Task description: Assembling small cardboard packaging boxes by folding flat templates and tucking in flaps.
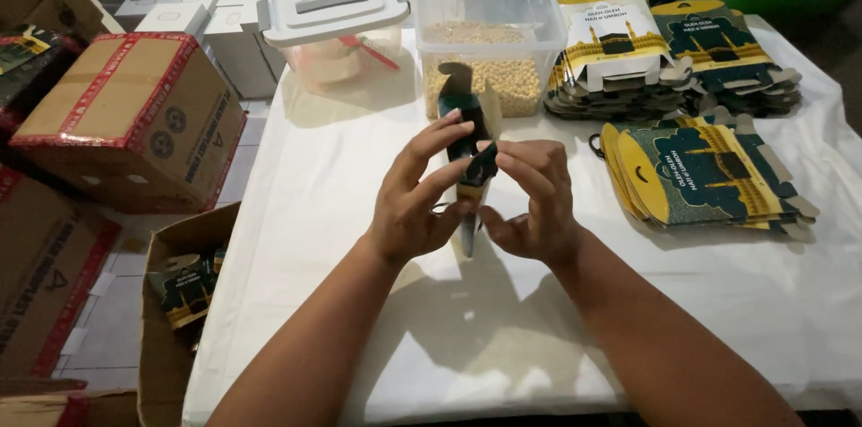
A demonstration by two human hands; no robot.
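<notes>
A flat-cut cardboard box blank (469,144), dark green with yellow trim and a plain brown inside, is held upright above the middle of the white-covered table (341,167), edge-on to the camera. It is pinched from both sides: the left hand (415,202) is partly closed, thumb and fingers curled onto the near left panel; the right hand (532,202) is likewise partly closed, fingertips pressed on the right panel. Whether the panel is being folded or only steadied cannot be told.

The blank is judged light and thin, stiff along its panels but weak at the creases; easily bent or torn at the flaps if squeezed hard. The printed face looks glossy, so some slip is likely. Best hold is judged to be on the flat panels near the fold lines, not on the loose top flap.

Just beyond the blank a clear plastic tub (489,32) with pale grains stands at the far side, near enough to be knocked by the top flap. To its left, a smaller lidded container (334,23) with a grey handle sits. At far right two stacks of flat blanks (673,54) lie side by side; nearer right a fanned stack of blanks (709,176) lies well apart from the hands.

Open cloth is seen on the near side of the table and to the left of the hands. The table's left edge drops to an open carton (175,301) on the floor holding a few printed pieces, with a taped brown carton (126,122) farther left.
</notes>
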